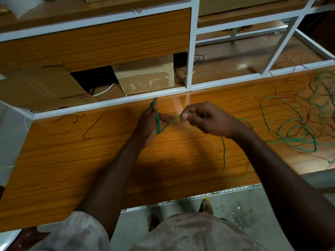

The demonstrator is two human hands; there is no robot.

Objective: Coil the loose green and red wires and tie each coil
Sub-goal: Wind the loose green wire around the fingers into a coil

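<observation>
The left hand (147, 124) stood flat, fingers straight, green wire (224, 151) looped round it; the right hand (201, 118) pinched the light, springy strand just beside

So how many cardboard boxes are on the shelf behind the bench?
2. A flattened box lies at the left, and an upright box stands in the middle opening. Others may be hidden deeper in the dark gap between them.
</observation>
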